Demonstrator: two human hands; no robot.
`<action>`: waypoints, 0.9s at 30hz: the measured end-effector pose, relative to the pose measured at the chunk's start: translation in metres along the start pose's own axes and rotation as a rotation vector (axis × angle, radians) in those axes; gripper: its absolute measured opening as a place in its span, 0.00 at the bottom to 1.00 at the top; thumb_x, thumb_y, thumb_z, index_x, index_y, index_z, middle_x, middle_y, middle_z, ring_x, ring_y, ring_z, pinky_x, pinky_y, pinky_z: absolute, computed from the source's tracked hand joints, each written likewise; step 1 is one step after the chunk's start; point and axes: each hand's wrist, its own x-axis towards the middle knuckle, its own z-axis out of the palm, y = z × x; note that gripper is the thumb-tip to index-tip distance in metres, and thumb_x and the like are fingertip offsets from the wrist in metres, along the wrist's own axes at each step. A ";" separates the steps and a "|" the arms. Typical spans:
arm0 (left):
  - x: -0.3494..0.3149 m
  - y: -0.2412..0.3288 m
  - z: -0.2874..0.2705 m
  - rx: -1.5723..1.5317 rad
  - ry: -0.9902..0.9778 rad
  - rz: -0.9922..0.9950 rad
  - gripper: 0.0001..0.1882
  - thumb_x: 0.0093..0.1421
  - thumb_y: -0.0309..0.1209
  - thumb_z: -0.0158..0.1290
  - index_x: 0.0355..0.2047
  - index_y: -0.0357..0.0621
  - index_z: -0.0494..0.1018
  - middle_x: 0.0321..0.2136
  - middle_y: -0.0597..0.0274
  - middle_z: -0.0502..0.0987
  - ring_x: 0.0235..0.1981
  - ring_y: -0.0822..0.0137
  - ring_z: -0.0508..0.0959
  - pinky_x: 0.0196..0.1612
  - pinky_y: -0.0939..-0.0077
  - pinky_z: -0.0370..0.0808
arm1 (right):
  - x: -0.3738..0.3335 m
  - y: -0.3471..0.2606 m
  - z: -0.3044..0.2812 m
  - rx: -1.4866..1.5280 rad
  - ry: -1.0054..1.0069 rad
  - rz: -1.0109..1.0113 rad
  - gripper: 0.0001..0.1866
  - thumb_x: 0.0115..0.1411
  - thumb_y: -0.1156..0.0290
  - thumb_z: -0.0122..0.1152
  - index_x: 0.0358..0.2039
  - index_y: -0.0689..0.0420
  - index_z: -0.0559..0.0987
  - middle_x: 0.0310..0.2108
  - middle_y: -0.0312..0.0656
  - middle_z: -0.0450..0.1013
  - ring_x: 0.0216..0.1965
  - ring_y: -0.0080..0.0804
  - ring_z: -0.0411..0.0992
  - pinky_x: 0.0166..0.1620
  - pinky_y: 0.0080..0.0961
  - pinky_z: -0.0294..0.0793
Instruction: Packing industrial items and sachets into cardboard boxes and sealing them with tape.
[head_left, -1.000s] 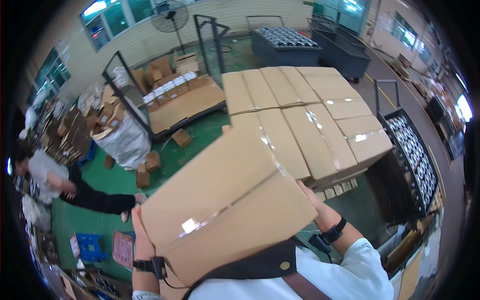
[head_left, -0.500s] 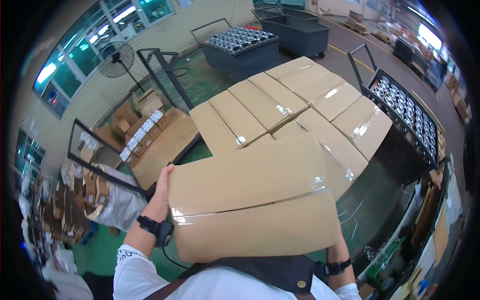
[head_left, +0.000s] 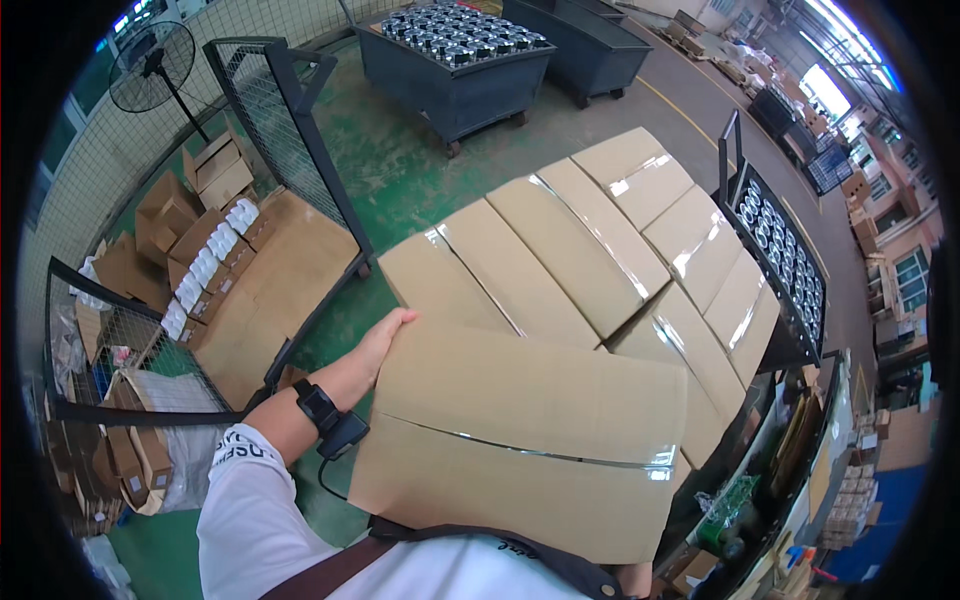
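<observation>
The taped carton (head_left: pixel 520 410), its seam now sloping down rightward instead of up, hides part of the near edge of the carton stack (head_left: pixel 575 240) and seems carried, not set down, the left hand (head_left: pixel 387 337) gripping its left end, the right hand's hidden grip untellable.

I note dark lettering (head_left: pixel 243 448) printed round the edge of the white left sleeve (head_left: pixel 250 515). I find a second, short dark marking (head_left: pixel 517 549) on the shirt front (head_left: pixel 465 572), beside the dark apron band (head_left: pixel 450 535). I also record small pale labels (head_left: pixel 135 484) on brown cartons (head_left: pixel 122 453) at lower left; from this feed, their print is too small for me to read.
</observation>
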 end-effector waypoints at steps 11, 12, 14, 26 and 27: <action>-0.016 0.113 0.009 -0.290 0.055 0.230 0.23 0.61 0.48 0.46 0.39 0.40 0.74 0.34 0.54 0.79 0.34 0.60 0.79 0.39 0.66 0.76 | 0.151 -0.113 -0.084 0.249 -0.122 -0.168 0.27 0.67 0.56 0.47 0.59 0.61 0.64 0.54 0.45 0.67 0.53 0.36 0.69 0.52 0.32 0.72; -0.009 0.114 0.005 -0.296 0.058 0.225 0.23 0.61 0.48 0.46 0.39 0.40 0.74 0.34 0.54 0.79 0.34 0.60 0.79 0.39 0.66 0.76 | 0.171 -0.128 -0.091 0.272 -0.121 -0.177 0.27 0.67 0.56 0.48 0.59 0.61 0.64 0.54 0.45 0.67 0.53 0.36 0.69 0.52 0.32 0.72; 0.011 0.103 -0.007 -0.474 0.078 0.325 0.22 0.62 0.47 0.44 0.37 0.40 0.74 0.32 0.57 0.78 0.37 0.60 0.78 0.44 0.67 0.74 | 0.189 -0.151 -0.065 0.277 -0.146 -0.125 0.27 0.67 0.56 0.48 0.60 0.60 0.64 0.55 0.45 0.67 0.53 0.37 0.68 0.52 0.32 0.72; 0.091 0.091 -0.095 -0.300 0.334 -0.285 0.40 0.63 0.65 0.25 0.68 0.57 0.44 0.68 0.58 0.45 0.69 0.55 0.42 0.65 0.48 0.41 | 0.279 -0.098 0.065 -0.610 0.571 0.130 0.33 0.64 0.45 0.49 0.57 0.61 0.67 0.55 0.44 0.68 0.55 0.33 0.66 0.58 0.26 0.64; 0.103 0.084 -0.106 -0.415 0.194 -0.383 0.39 0.62 0.66 0.24 0.68 0.62 0.43 0.69 0.62 0.44 0.69 0.56 0.37 0.63 0.41 0.38 | 0.280 -0.093 0.071 -0.636 0.581 0.155 0.33 0.64 0.45 0.49 0.57 0.61 0.67 0.55 0.44 0.68 0.55 0.33 0.66 0.58 0.26 0.64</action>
